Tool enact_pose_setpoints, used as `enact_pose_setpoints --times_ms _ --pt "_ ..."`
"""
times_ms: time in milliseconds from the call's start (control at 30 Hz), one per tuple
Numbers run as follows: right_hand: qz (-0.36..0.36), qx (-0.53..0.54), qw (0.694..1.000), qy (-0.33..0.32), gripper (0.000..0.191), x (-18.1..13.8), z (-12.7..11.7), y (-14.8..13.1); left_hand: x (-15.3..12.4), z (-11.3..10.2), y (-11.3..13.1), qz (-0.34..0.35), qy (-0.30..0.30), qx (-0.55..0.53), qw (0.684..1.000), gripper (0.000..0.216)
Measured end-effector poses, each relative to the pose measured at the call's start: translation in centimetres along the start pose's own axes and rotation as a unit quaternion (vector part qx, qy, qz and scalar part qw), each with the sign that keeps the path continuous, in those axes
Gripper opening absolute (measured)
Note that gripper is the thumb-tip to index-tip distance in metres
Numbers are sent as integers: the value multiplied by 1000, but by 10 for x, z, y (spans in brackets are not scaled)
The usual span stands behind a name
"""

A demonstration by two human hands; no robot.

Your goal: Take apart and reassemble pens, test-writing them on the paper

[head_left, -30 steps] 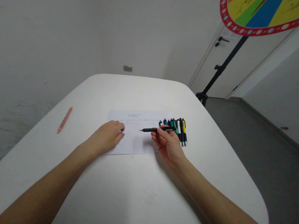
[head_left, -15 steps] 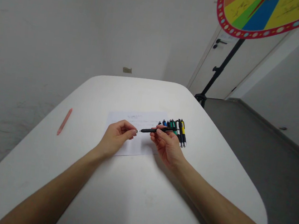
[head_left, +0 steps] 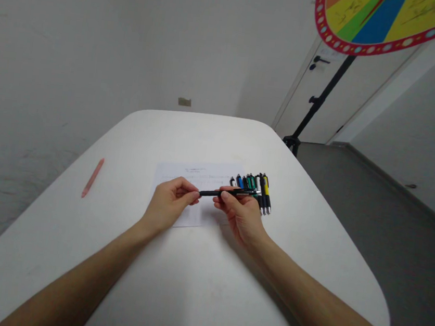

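A black pen is held nearly level above a sheet of paper, between my two hands. My left hand pinches its left end with thumb and fingers, and the tip is hidden in that grip. Around the barrel, nearer the clip end, the fingers of my right hand are closed. Just behind and beside my right hand lies a row of several pens, among them a yellow pen; my hand covers part of the row.
A pink pen lies at the left of the white table. Beyond the table's right side, a colourful prize wheel stands on a black stand in front of a door.
The silver tip that showed between my left fingers and the barrel is now hidden. The barrel has shifted slightly left and meets my left fingertips.
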State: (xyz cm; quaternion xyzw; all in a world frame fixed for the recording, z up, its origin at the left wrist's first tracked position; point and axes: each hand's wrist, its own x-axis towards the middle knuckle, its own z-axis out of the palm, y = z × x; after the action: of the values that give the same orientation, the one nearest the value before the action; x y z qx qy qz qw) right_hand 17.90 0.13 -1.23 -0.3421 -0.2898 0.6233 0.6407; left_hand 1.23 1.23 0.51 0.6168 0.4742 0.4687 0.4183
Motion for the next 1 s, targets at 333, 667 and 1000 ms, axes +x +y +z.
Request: enact_pose_setpoints --times_ms 333,667,1000 --pt "89 34 995 20 32 -2 1 -5 -11 3 2 249 41 223 942 17" --pt "51 15 998 19 31 -1 0 -1 -7 3 5 130 -35 260 956 24" --pt "43 5 999 20 35 0 1 -3 -8 3 4 101 -51 249 962 32"
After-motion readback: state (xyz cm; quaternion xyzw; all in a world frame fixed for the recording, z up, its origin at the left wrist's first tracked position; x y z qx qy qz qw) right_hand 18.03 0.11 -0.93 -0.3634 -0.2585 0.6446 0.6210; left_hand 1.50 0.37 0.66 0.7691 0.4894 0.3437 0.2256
